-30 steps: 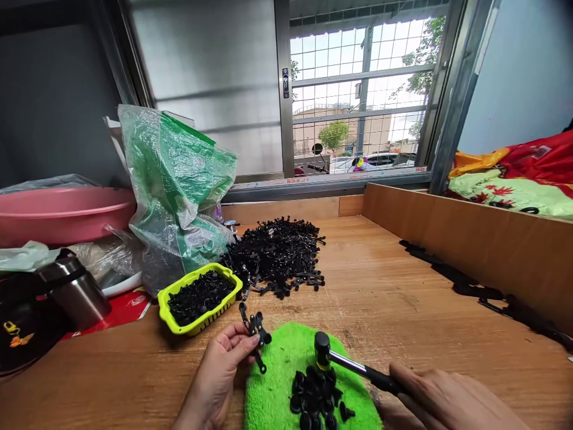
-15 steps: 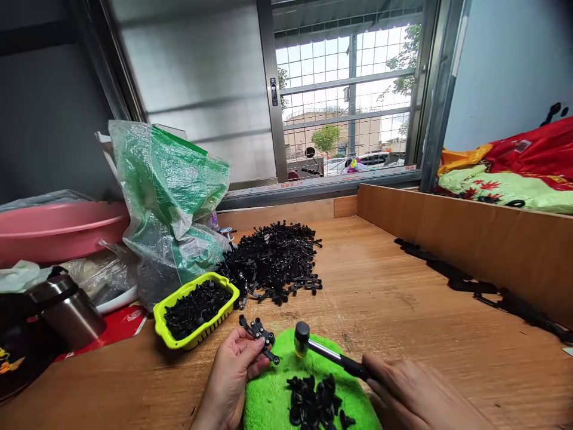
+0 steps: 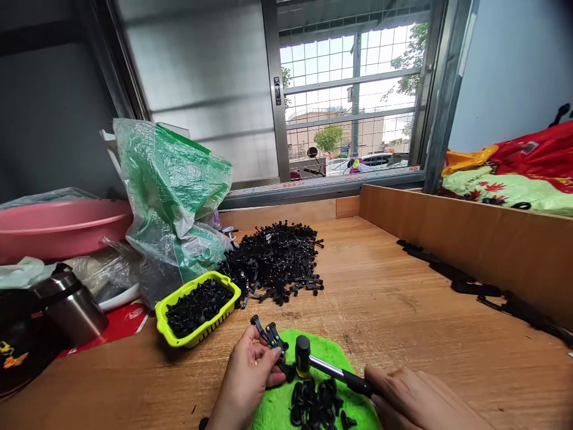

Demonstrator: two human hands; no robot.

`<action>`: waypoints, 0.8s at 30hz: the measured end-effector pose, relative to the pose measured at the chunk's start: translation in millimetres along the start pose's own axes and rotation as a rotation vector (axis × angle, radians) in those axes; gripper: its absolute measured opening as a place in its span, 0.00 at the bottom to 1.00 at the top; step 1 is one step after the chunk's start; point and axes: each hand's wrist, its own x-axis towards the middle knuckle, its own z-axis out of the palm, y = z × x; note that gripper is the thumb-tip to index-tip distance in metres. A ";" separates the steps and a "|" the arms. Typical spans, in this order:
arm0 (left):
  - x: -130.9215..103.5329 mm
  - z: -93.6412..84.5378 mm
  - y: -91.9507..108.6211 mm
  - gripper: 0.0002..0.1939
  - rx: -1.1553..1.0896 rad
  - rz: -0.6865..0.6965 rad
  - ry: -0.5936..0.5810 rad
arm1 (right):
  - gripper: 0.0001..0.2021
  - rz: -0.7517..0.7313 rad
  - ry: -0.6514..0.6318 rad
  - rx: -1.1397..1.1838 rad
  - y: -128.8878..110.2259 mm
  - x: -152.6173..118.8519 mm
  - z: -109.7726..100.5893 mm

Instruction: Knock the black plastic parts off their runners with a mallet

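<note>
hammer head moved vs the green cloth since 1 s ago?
Yes. The hammer head has shifted left across the green cloth, from nearer its middle to its upper left, close to the black part pinched in the left hand.

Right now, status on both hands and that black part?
Left hand pinching black plastic sprue over green cloth. Right hand gripping small hammer, head beside the sprue. Loose black pieces heaped on cloth below.
</note>
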 end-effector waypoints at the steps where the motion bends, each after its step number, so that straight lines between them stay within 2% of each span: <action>1: 1.5 0.5 1.5 0.19 0.003 0.014 0.001 | 0.11 -0.012 -0.023 0.010 -2.7 2.0 -2.6; 8: 15.1 -6.5 0.6 0.21 0.052 0.117 0.043 | 0.12 -0.026 -0.091 0.023 -7.6 4.4 -14.8; 14: 12.8 -6.5 4.3 0.20 -0.049 0.082 0.000 | 0.15 0.057 -0.051 -0.002 -0.2 -2.0 -16.1; 20: 14.5 -3.8 9.6 0.17 -0.200 0.106 0.028 | 0.14 0.058 0.007 0.042 0.4 -3.1 -17.8; 24: 21.9 -7.3 6.1 0.12 -0.223 0.028 0.051 | 0.16 0.045 0.028 0.125 5.7 -4.3 -15.6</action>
